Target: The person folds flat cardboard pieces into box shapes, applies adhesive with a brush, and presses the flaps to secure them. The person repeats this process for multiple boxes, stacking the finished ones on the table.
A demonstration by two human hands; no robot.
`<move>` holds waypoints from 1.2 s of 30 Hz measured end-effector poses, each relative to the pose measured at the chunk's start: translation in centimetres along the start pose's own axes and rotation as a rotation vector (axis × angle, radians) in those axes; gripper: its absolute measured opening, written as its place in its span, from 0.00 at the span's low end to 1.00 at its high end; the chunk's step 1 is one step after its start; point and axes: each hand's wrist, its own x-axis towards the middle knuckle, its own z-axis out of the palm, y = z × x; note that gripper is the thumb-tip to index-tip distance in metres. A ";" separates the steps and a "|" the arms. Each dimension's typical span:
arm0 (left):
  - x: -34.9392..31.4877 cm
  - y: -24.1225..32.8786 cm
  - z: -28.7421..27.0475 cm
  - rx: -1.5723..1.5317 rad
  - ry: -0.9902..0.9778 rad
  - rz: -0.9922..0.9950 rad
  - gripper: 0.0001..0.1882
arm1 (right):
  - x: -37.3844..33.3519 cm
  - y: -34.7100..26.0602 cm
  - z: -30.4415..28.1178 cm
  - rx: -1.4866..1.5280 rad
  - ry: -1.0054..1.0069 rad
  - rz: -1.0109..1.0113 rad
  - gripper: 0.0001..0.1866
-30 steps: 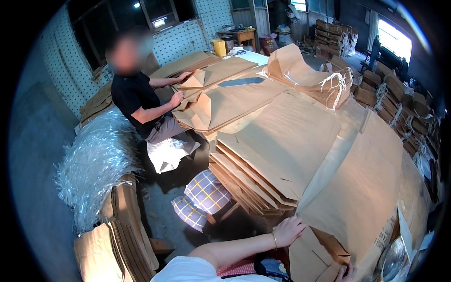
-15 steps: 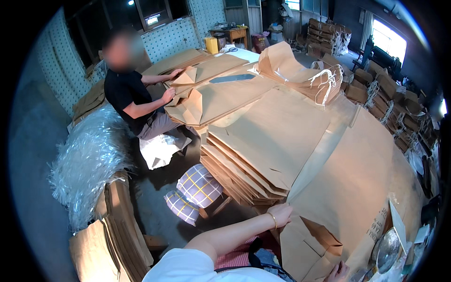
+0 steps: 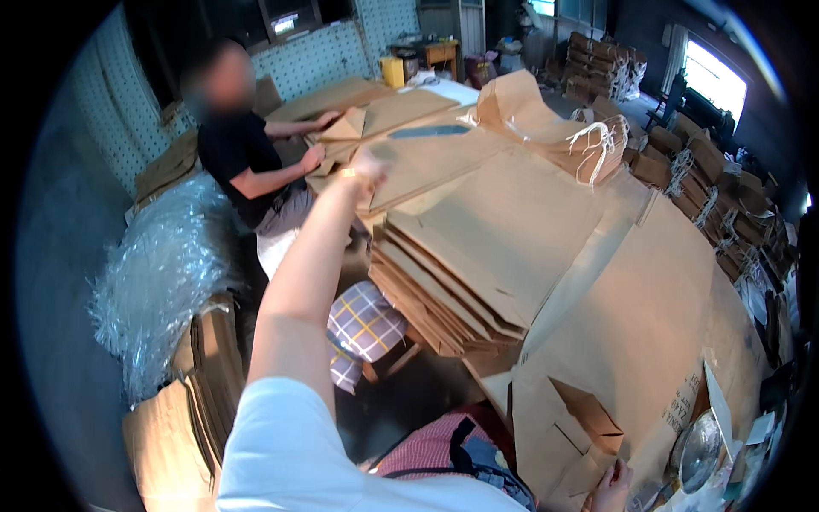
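Left hand (image 3: pixel 368 169) blurring beyond stack (image 3: pixel 495 235), right hand (image 3: pixel 611 488) half curling, touching one bag (image 3: pixel 539 427), both grips unclear, one stool (image 3: pixel 369 321) standing left of stack

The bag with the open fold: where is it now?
In the head view, the bag lies at lower right, with the right hand at its edge and the plaid cushion farther left.

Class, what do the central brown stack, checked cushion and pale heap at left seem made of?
Brown stack: probably matte kraft paper; thin, sharply creased layers. Checked cushion: likely dull fabric; padded, rounded edges. Pale heap: perhaps glossy plastic; bright glints.
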 end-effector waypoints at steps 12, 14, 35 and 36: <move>3.6 -1.4 8.6 0.251 -0.030 0.361 0.27 | 0.7 2.5 2.9 0.104 0.220 -0.127 0.13; 6.8 -3.1 7.5 0.304 0.138 0.410 0.32 | 0.8 2.0 3.7 -0.001 0.201 -0.169 0.14; -37.4 -2.0 27.0 0.471 -1.298 1.285 0.04 | 2.4 2.8 4.1 0.248 0.050 -0.153 0.17; -35.2 -2.4 27.1 0.360 -1.032 1.289 0.04 | 2.1 2.8 3.6 0.256 0.067 -0.147 0.17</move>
